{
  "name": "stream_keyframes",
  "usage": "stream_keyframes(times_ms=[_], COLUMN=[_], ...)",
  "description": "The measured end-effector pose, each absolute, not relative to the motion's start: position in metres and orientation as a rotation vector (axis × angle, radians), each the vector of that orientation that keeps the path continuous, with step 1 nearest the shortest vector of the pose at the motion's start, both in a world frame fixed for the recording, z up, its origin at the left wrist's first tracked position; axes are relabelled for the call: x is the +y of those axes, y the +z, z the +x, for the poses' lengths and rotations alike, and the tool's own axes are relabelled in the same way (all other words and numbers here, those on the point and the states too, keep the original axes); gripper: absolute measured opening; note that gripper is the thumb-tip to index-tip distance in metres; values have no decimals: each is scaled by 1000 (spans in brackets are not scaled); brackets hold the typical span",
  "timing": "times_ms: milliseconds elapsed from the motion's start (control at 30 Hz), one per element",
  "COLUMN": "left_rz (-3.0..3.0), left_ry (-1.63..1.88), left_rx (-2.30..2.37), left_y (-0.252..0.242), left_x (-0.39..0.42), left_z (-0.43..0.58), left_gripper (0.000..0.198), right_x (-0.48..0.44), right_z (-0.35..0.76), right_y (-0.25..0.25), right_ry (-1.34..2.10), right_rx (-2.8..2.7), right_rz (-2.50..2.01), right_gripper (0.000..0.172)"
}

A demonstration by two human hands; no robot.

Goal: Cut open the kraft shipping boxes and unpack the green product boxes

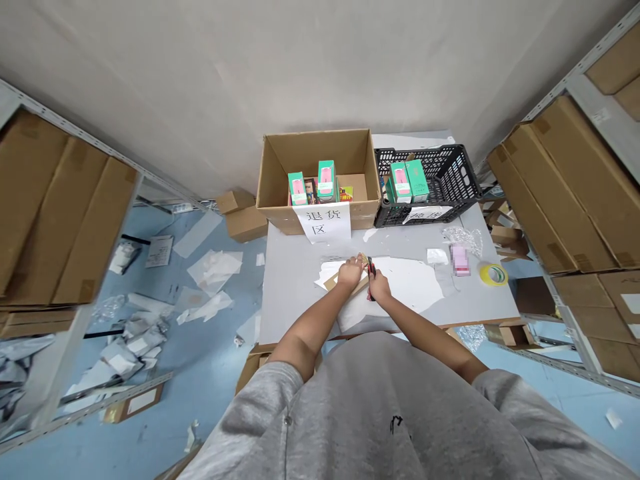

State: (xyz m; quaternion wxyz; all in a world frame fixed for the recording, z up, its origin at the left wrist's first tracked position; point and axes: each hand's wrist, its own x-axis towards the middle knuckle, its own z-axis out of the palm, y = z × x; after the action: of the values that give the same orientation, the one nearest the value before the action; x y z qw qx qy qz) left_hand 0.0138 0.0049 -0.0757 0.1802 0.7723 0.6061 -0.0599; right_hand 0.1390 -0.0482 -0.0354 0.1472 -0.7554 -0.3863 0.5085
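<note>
My left hand [349, 273] presses down on a flat brown cardboard parcel [335, 283] that lies on white sheets on the grey table [295, 287]. My right hand [379, 287] is closed round a red and black cutter [371, 269], whose tip meets the parcel's far edge. Both hands are close together at the table's middle.
An open cardboard box [280, 173] with green and pink cartons and a paper label stands at the back. A black crate [450, 177] holds more cartons beside it. A yellow tape roll [493, 274] lies right. Shelves of boxes flank both sides; paper litters the blue floor.
</note>
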Motion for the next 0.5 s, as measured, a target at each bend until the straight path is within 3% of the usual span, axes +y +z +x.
stream_keyframes(times_ms=[500], left_rz=[2128], left_ry=[-107], left_rx=[1750], left_y=[-81], left_x=[11], left_z=[8], left_gripper=[54], right_x=[-52], right_z=[147], right_y=[-43], right_ry=[1471], right_rx=[-1163], right_rz=[-2119], right_gripper=[34])
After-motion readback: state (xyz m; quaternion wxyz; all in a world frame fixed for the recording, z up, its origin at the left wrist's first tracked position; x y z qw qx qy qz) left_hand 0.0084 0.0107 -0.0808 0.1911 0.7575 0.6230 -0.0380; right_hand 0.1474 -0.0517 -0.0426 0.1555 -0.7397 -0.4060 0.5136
